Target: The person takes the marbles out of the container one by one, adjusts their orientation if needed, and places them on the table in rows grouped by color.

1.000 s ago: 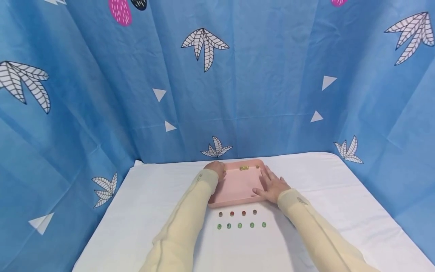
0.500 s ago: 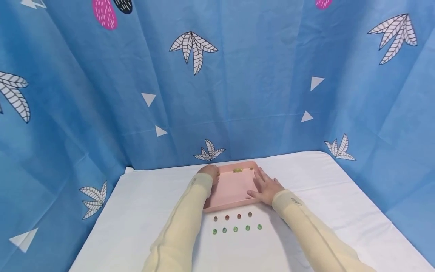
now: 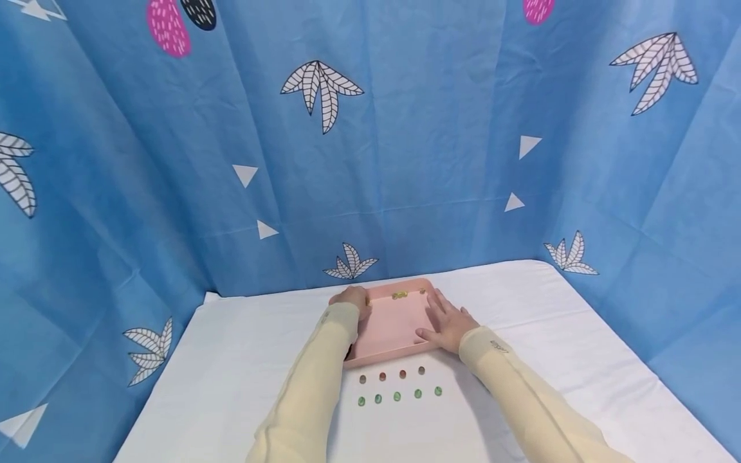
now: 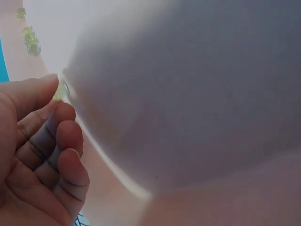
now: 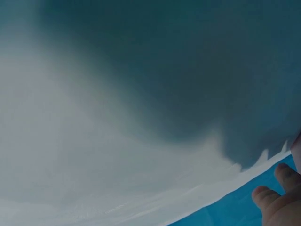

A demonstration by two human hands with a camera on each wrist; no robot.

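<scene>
A shallow pink tray (image 3: 396, 325) lies near the back of the white table. Over its far left corner, my left hand (image 3: 350, 298) has its fingers curled. In the left wrist view, the thumb and index finger pinch a clear yellow-green marble (image 4: 59, 92) close beside the tray's wall. Several more yellow marbles (image 3: 399, 295) sit inside along the far wall, one of them apart toward the right corner. My right hand (image 3: 451, 326) rests on the tray's right edge with its fingers spread. In the right wrist view only a few fingertips show at the lower right.
In front of the tray, a row of several reddish-brown marbles (image 3: 383, 377) lies on the white cloth (image 3: 260, 360). Nearer still is a row of several green marbles (image 3: 397, 397). A blue patterned curtain (image 3: 440, 212) hangs behind the table and along both sides.
The head view has shifted, so the tray, hands and marbles appear further left and slightly lower. My hands keep nearly the same places on the tray, and the marble rows are unchanged.
</scene>
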